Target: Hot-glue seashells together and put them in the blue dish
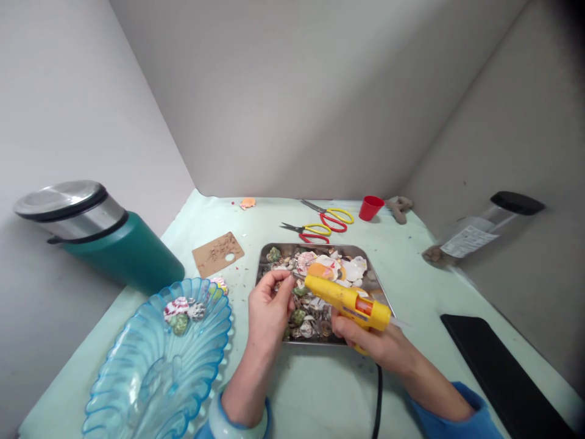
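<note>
My right hand (372, 341) is wrapped round the grip of a yellow hot glue gun (336, 294), with a clear glue stick poking out of its back end. The gun's nozzle points left, right at the fingertips of my left hand (270, 305). Thumb and forefinger of that hand are pinched together; whatever lies between them is too small to make out. Both hands are above a metal tray (381, 289) full of seashells (315, 326), and they hide part of it. A black cord runs down from the gun.
Left stands a blue scalloped dish (123, 372) with several shells, beside a green bottle (123, 250). A brown card (214, 253), two pairs of scissors (315, 230) (336, 216) and a red cup (370, 208) lie beyond the tray. Right are a clear container (475, 235) and a black slab (498, 366).
</note>
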### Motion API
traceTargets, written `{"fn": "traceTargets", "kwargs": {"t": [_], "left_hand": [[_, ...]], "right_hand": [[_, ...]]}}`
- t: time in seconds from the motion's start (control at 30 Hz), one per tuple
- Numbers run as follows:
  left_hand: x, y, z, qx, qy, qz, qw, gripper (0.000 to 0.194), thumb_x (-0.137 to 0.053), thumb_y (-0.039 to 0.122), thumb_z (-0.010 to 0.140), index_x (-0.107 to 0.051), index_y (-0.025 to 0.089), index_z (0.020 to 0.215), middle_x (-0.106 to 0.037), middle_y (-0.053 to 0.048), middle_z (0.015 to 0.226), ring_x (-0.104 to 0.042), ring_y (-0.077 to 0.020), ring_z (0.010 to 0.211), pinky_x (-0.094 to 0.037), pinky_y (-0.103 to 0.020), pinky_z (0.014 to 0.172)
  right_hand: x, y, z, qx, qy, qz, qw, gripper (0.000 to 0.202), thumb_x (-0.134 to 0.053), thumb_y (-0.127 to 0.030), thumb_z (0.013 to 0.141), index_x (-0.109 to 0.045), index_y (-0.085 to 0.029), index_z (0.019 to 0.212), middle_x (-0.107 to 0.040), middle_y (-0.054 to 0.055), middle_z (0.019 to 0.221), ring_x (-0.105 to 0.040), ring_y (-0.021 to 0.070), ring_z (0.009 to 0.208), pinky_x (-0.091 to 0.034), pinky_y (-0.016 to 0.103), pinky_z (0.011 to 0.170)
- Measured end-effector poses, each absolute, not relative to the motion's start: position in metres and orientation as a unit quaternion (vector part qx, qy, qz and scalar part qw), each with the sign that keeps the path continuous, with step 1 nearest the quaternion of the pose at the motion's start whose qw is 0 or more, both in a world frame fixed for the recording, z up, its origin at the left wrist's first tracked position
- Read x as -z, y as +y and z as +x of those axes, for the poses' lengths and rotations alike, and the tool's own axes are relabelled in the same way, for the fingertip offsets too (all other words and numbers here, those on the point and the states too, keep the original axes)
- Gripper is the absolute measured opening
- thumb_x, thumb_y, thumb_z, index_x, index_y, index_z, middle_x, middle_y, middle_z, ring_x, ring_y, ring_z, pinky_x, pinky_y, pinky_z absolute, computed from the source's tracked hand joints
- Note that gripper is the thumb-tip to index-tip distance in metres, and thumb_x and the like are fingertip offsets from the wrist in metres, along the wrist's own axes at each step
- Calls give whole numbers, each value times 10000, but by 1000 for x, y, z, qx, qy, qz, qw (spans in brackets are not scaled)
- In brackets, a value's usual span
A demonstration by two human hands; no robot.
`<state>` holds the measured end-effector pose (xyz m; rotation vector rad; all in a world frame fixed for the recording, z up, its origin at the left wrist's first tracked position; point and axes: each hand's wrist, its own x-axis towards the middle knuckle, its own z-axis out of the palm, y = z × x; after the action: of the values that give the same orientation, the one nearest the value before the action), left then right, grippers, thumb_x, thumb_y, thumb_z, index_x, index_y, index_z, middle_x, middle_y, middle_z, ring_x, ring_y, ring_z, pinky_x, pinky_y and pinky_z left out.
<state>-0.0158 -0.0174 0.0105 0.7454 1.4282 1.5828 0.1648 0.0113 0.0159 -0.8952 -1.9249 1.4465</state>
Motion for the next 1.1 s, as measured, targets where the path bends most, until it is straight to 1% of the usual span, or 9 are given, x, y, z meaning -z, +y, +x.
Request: {"fn": "traceTargets", "kwargs": {"t": [0.17, 0.3, 0.43, 0.63, 0.77, 0.9, 1.1], "left_hand": [[-10, -18, -16, -646, 565, 289, 425, 213, -661, 346, 769, -603, 164, 864, -457, 89, 436, -373, -58, 382, -265, -151, 397], [-12, -18, -15, -641, 572, 297, 417, 202, -658, 345, 765, -612, 168, 851, -454, 86, 429, -366, -63, 376, -256, -158, 391], [-11, -18, -15, -637, 578, 303, 410, 196, -653, 345, 770, -613, 169, 848, -458, 82, 438, -373, -66, 382, -261, -160, 389], [-8, -17, -16, -651, 560, 293, 420, 198, -653, 339, 779, -598, 172, 870, -462, 87, 446, -377, -63, 387, -272, -156, 395], [-11, -18, -16, -645, 566, 297, 419, 203, -663, 344, 764, -608, 170, 851, -458, 86, 434, -372, -64, 379, -263, -161, 393], [-13, -18, -15, -638, 571, 301, 420, 202, -664, 355, 758, -613, 172, 829, -454, 84, 425, -371, -64, 378, -254, -159, 394], [-8, -17, -16, -654, 557, 290, 422, 213, -665, 355, 765, -599, 177, 861, -461, 89, 438, -371, -61, 377, -264, -156, 391]], "right_hand": [[-20, 12, 164, -507, -747, -331, 274, 326, -563, -475, 868, -660, -224, 685, -574, 29, 598, -562, 203, 659, -458, 285, 534], [-20, 12, 165, -499, -750, -338, 272, 307, -559, -464, 867, -669, -237, 693, -585, 38, 611, -581, 232, 721, -468, 308, 566], [-19, 11, 164, -497, -751, -339, 271, 322, -549, -465, 869, -627, -237, 656, -551, 27, 574, -561, 219, 674, -449, 304, 544], [-22, 10, 163, -480, -760, -347, 269, 320, -553, -445, 863, -575, -237, 621, -518, 5, 537, -495, 176, 560, -410, 283, 479], [-21, 10, 162, -484, -759, -341, 271, 361, -551, -457, 867, -528, -230, 587, -504, -4, 527, -456, 146, 501, -394, 271, 447], [-20, 11, 162, -487, -757, -343, 269, 368, -545, -467, 868, -509, -224, 594, -501, -7, 538, -454, 139, 501, -395, 270, 451], [-23, 10, 162, -471, -769, -341, 265, 376, -546, -449, 864, -470, -231, 568, -476, -14, 530, -431, 139, 507, -370, 274, 459]]}}
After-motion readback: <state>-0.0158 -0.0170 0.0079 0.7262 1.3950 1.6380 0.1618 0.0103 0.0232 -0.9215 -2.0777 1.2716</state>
